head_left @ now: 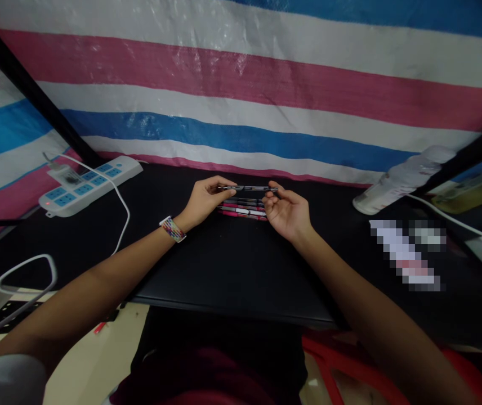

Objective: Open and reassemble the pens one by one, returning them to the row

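A dark pen with a clear or silvery barrel [254, 188] lies level between my two hands. My left hand [207, 201] pinches one end between thumb and fingers, and a multicoloured band circles that wrist. At the other end, the fingertips of my right hand [290, 212] close on the pen, its palm partly turned up. Just nearer to me, several pens [243, 211] lie side by side on the black table [232, 264], some dark, some pink and white. My fingers hide parts of their ends.
On the left sits a white power strip [91, 185] with blue sockets, a plugged-in adapter and a trailing white cable [125, 205]. A bottle [401, 180] leans at the right, near a blurred-out item [405, 259]. Striped sheeting [241, 84] rises behind the table.
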Demonstrator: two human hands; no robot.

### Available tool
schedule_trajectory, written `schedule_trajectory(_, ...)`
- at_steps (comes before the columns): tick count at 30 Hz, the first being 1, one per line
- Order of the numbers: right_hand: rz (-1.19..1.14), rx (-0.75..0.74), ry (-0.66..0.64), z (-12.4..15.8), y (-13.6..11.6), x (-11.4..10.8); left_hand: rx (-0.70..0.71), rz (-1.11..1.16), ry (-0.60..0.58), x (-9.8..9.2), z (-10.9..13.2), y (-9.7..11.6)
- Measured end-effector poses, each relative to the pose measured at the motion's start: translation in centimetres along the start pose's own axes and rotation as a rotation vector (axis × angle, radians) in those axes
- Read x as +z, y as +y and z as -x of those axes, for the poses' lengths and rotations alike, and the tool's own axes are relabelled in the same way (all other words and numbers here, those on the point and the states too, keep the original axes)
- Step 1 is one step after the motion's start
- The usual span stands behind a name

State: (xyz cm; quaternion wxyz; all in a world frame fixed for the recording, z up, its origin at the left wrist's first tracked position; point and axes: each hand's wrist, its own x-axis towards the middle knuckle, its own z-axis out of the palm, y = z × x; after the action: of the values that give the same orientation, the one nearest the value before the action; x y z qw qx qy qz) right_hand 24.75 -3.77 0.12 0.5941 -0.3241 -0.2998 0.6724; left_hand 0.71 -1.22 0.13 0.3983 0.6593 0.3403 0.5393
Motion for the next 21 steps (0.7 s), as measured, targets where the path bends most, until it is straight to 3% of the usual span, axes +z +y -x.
schedule_trajectory(5, -0.076, -0.002, 0.001, 0.01, 0.11, -0.03, -0.011, 0.002, -0.006, -0.03, 0.0, -0.05)
schedule_trajectory(14, 0.0, -0.018, -0.065, -0.03, -0.05, -0.53, -0.006, 0.018, 0.001, 0.0, -0.04, -0.06)
schedule_trajectory(21, 0.066, -0.071, -0.046, 0.17, 0.05, -0.34, -0.028, 0.01, -0.002, 0.1, 0.06, 0.0)
